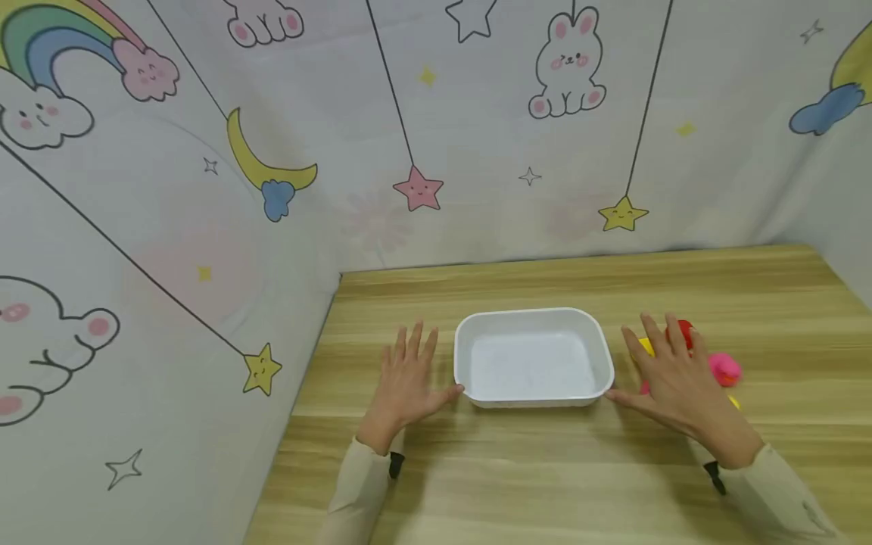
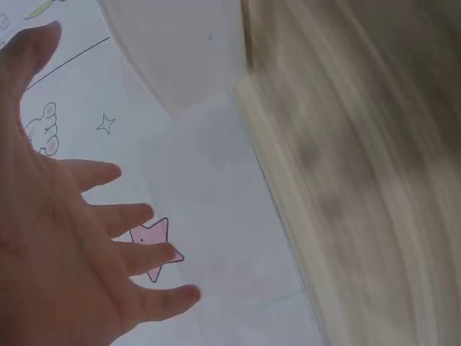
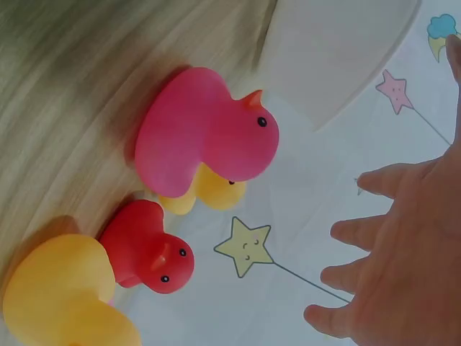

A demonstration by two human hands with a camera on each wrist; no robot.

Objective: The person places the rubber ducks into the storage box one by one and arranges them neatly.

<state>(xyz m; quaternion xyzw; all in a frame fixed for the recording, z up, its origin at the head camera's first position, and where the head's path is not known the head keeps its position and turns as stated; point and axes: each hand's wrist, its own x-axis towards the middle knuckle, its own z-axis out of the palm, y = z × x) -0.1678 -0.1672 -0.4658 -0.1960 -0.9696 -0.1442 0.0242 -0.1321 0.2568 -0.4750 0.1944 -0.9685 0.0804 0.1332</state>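
A white rectangular tray (image 1: 531, 359) lies on the table with nothing inside it. My left hand (image 1: 405, 390) is spread at its left side, thumb tip right at the near left corner. On the other side my right hand (image 1: 684, 393) has its fingers spread, the thumb close to the near right corner. Neither hand grips anything. Rubber ducks sit under and beyond the right hand, which partly hides them in the head view: a red duck (image 3: 151, 249), a pink duck (image 3: 187, 137), a large yellow duck (image 3: 57, 288) and another yellow duck (image 3: 220, 191) behind the pink one.
The wood-grain table (image 1: 531, 484) meets a white cloth (image 1: 490, 219) printed with stars, rabbits and moons at the back. More of this printed cloth hangs along the left and right sides.
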